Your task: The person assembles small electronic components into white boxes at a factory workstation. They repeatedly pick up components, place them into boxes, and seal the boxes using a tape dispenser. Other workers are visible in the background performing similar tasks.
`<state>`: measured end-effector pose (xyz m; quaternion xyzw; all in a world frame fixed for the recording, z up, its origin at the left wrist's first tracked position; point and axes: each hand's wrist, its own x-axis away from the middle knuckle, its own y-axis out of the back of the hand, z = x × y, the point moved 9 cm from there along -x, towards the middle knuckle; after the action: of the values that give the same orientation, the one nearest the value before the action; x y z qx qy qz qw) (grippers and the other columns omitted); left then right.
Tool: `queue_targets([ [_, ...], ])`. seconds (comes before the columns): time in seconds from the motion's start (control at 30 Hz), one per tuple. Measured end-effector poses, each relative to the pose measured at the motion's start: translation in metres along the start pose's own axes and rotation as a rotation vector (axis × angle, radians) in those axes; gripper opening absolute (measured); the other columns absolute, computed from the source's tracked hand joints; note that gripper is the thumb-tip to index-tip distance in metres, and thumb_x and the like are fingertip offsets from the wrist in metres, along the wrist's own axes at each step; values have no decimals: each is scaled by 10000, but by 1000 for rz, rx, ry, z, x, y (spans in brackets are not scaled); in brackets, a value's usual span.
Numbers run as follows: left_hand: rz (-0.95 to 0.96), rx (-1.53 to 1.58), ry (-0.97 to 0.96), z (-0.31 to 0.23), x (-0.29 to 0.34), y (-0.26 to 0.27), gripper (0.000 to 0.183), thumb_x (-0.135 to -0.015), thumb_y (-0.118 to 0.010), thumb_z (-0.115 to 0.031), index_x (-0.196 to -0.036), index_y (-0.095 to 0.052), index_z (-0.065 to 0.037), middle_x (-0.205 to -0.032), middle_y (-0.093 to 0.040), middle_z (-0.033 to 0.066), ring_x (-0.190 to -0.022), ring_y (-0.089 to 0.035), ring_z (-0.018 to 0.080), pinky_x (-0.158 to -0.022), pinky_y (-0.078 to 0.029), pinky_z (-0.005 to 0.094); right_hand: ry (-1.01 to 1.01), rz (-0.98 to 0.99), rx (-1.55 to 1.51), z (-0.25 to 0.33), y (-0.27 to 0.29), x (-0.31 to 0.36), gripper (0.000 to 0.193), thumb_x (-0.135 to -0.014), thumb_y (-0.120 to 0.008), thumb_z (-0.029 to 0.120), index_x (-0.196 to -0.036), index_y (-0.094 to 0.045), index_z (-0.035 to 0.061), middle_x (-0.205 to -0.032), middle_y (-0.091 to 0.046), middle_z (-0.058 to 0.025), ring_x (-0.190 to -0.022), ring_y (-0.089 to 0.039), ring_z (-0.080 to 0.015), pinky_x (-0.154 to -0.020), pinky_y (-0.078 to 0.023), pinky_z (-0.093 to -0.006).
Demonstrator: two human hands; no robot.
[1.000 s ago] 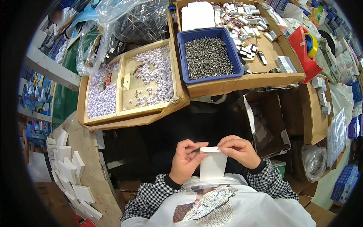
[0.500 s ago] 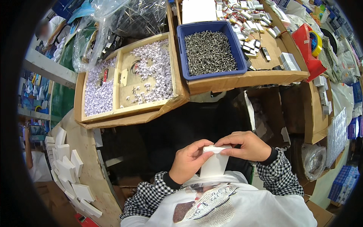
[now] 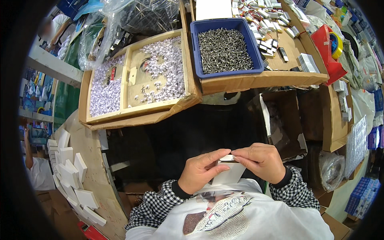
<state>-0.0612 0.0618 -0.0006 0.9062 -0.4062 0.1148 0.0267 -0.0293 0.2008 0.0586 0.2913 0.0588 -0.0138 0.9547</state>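
Pinched between your left thumb and fingers, the white box (image 3: 229, 177) stands at the near side, just in front of your shirt (image 3: 280, 212); your left hand (image 3: 200, 171) grips its upper left side. Your right hand (image 3: 262, 162) has thumb and fingers drawn together on the top right corner. Far beyond sits a blue bin (image 3: 232, 73) of small metal pieces; white boxes (image 3: 69, 172) pile up at left.

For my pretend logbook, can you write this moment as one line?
left hand: holding white box | right hand: at its top | ahead: blue bin, metal pieces
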Motion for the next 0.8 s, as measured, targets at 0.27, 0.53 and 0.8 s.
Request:
queue_targets([
  [0.27, -17, -95, -138, -9, 2, 4, 350, -833, -679, -41, -1178, -624, -56, -1203, -617, 125, -1033, -623, 168, -864, -522, 264, 105, -16, 87, 10, -2, 1, 163, -762, -714, 89, -924, -713, 62, -880, -710, -44, -709, -665, -180, -645, -537, -278],
  [0.53, -2, 127, -23, 12, 2, 9, 306, -850, -636, 18, -1153, -625, -21, -1236, -594, 130, -1058, -603, 172, -897, -508, 273, -49, 107, -94, -15, -10, 11, 274, -785, -724, 148, -1036, -677, 50, -1020, -690, -87, -795, -662, -199, -692, -543, -282],
  [0.8, 10, 149, 2, 23, 2, 10, 267, -854, -644, -7, -1121, -641, -17, -1213, -609, 122, -1031, -612, 164, -874, -515, 264, -71, -20, -152, -29, -19, 30, 252, -768, -735, 98, -1010, -690, 46, -1057, -684, -108, -861, -667, -227, -764, -527, -305],
])
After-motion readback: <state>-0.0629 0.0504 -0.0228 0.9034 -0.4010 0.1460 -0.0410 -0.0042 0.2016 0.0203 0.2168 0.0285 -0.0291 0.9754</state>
